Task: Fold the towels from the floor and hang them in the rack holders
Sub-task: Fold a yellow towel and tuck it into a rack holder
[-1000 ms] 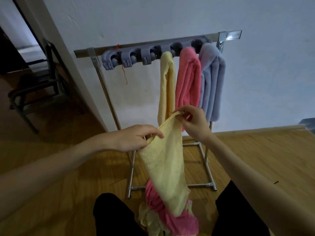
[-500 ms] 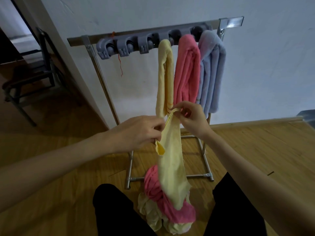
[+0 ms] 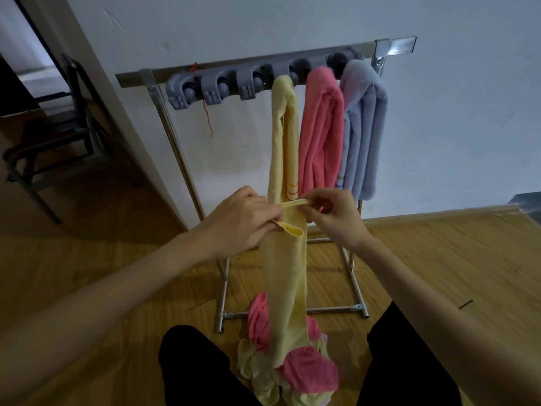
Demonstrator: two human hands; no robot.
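Three towels were already up on the rack, a yellow one, a pink one and a blue one, all filling the holders on the right end, so this looked like the fold step on towel number four. Both hands were clamped on the top edge of a loose yellow towel: the left hand pinched one corner and the right hand pinched the other, close together, with the cloth hanging down between the knees onto the pile of pink and yellow towels on the floor. My guess is the next move needed those top corners lined up, the length doubled over, then a lift up to a free holder. Three empty holders sat on the left, so there was room there. Only snag I could see was the tail dragging through the pile, and the rack's legs just behind it.
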